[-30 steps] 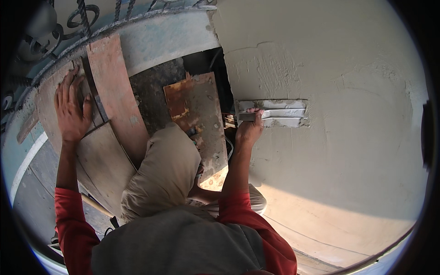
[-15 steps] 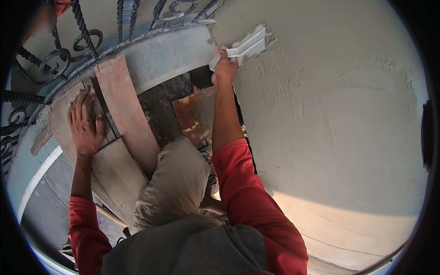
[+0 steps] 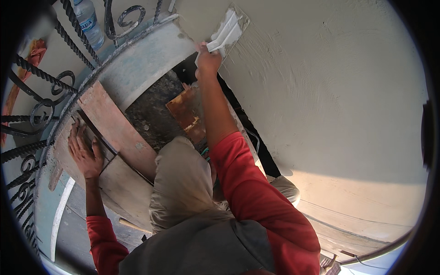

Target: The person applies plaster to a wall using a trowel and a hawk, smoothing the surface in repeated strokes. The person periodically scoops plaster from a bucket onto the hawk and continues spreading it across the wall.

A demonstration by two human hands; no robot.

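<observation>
My right hand (image 3: 209,62) grips a plastering trowel (image 3: 228,30) with a pale, plaster-smeared ridge along its back. The trowel lies close to the grey plastered wall (image 3: 321,105), near its left edge; whether the whole blade touches cannot be told. Fine streaks mark the plaster beside the tool. On the left, my left hand (image 3: 87,153) rests with its fingers outstretched on worn wooden boards (image 3: 130,181). A pinkish plank (image 3: 117,130) runs beside that hand.
Black twisted iron railing (image 3: 36,112) with scrolls curves along the left edge. Behind it stands a clear plastic bottle (image 3: 89,25). Between boards and wall, a dark opening (image 3: 153,107) lies below, with a rusty-brown panel (image 3: 183,110) inside. My knee (image 3: 178,169) is beside it.
My right hand and the trowel have moved up along the wall, and the trowel is turned steeper. The view has shifted, showing the bottle more fully. My left hand stays on the boards.
</observation>
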